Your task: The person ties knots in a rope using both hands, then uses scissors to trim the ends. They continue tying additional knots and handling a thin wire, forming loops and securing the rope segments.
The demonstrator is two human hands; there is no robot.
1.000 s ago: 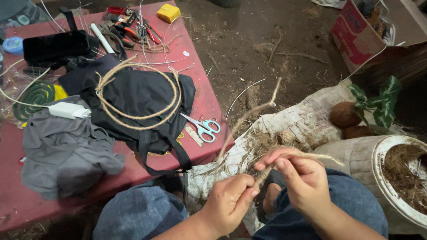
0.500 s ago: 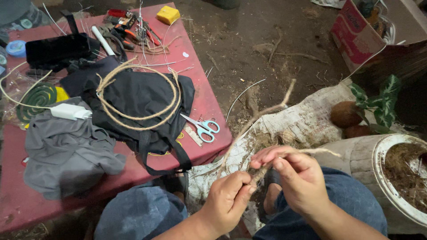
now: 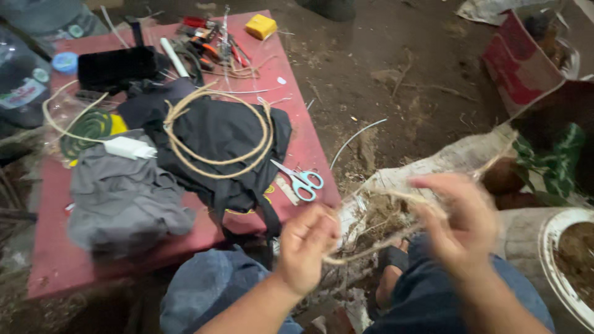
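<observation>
Rough, dry plant fibre (image 3: 371, 247) runs between the hands. The red table (image 3: 49, 260) looks matt, the grey cloth (image 3: 124, 204) soft, the scissors (image 3: 300, 179) plastic-handled, shiny-bladed.

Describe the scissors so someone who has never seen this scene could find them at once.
Start at the red table on the left and go to its near right edge. There, just right of the black bag with the coiled cane hoop, lie the scissors: the only thing with pale blue handle loops, blades pointing up-left.
</observation>
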